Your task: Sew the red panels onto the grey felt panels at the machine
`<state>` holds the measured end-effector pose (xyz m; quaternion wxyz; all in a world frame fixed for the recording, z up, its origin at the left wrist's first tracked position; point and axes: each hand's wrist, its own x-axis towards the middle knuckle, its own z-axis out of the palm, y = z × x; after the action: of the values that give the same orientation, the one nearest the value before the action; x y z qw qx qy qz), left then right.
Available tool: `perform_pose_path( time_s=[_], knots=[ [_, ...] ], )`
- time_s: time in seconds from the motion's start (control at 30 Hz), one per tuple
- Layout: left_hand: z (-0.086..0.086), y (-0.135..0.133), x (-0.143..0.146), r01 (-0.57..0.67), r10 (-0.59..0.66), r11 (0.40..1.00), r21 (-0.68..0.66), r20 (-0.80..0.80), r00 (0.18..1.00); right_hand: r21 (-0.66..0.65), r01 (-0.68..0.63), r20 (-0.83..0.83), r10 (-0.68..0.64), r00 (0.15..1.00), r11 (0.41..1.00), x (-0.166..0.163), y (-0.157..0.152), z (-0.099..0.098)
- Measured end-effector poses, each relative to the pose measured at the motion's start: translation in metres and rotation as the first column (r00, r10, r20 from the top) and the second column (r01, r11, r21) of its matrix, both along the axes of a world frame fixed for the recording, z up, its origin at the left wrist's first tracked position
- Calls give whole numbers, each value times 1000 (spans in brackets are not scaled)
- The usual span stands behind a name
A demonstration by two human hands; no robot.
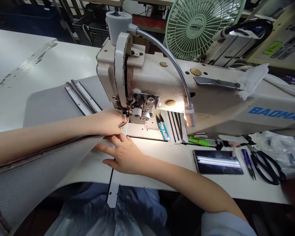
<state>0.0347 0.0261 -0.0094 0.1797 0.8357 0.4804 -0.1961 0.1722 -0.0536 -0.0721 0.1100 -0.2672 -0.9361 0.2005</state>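
My left hand (111,121) is curled closed beside the presser foot of the sewing machine (147,72), gripping the edge of a grey textile panel (46,173). The panel has a dark reddish-brown edge and hangs from the hand toward the lower left. Just below, my right hand (127,155) has its fingers spread, the tips touching the panel's edge and the work by the needle. A white strip with a black edge (113,191) runs from beneath the right hand over the table's front edge. The needle area is partly hidden by my left hand.
Blue thread snips (163,127) and dark thin strips (175,126) lie on the machine bed. Further right are a phone (218,162), a purple-handled tool (247,162) and black-handled scissors (267,167). White strips (80,101) lie behind my left arm. A green fan (199,29) stands behind.
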Motion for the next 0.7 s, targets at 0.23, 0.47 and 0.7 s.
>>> perform_pose_path(
  time_s=[0.23,0.47,0.7],
  knots=[
    [-15,-19,1,-65,58,995,78,93,994,94,39,-52,-34,998,995,19,-7,-9],
    [-30,-20,4,-167,139,969,179,162,977,368,79,61,-109,992,926,21,-11,-26],
    [-39,-16,7,-307,266,938,161,233,935,321,104,62,-131,989,941,17,0,-26]
  ],
)
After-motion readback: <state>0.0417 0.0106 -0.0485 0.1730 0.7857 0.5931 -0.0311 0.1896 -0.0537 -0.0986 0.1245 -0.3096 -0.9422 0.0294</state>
